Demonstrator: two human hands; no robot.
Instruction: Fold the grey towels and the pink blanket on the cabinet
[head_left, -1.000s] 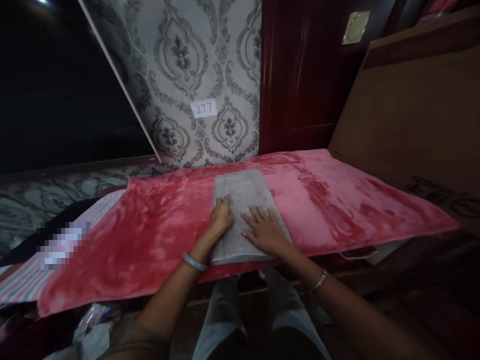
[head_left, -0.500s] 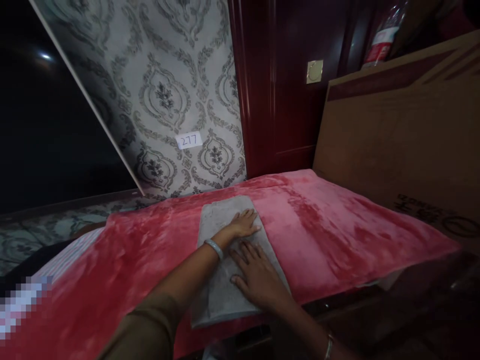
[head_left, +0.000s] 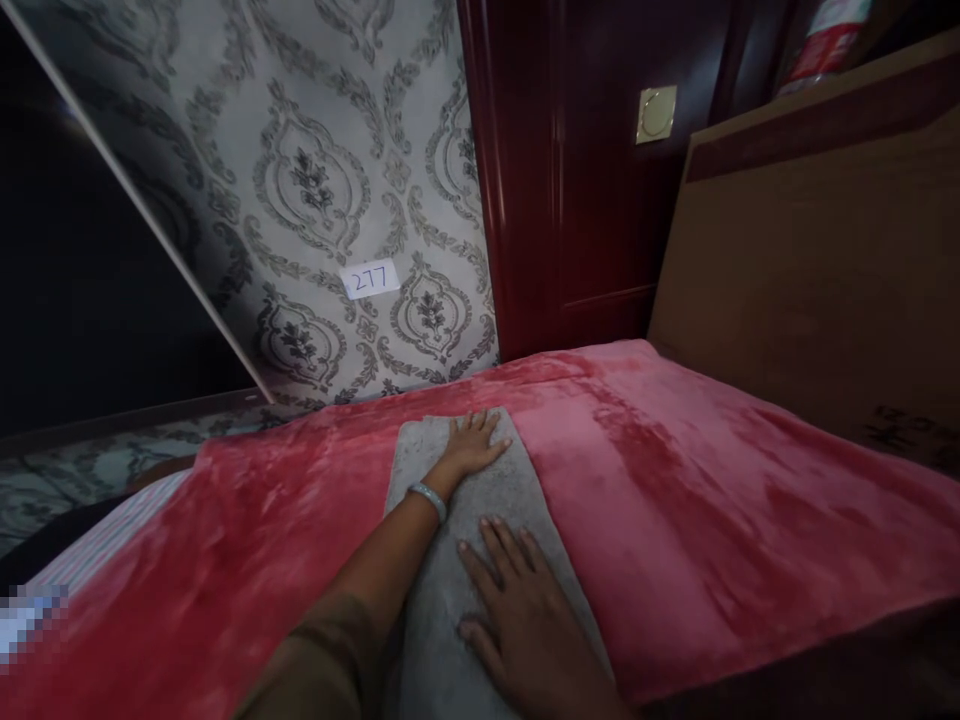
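Note:
A grey folded cloth (head_left: 420, 450), long and narrow with a soft nap, lies flat on a red and pink plush blanket (head_left: 637, 480). My left hand (head_left: 474, 445) rests palm down near its far end, fingers spread, with a pale bracelet at the wrist. Closer to me, my right hand (head_left: 521, 610) lies on the nearer part of the cloth, its fingers apart and the thumb pointing left. Neither hand grips anything. The near end of the cloth runs out of view at the bottom.
A large cardboard box (head_left: 810, 230) stands at the right, with a red-labelled bottle (head_left: 825, 50) above its edge. Behind are patterned wallpaper (head_left: 315, 180) bearing a "277" label (head_left: 370, 278) and a dark red door panel (head_left: 577, 220). A dark screen (head_left: 97, 270) fills the left.
My right hand has slid toward me along the cloth, away from the left hand. My left hand has moved slightly toward the far end. The view has shifted closer.

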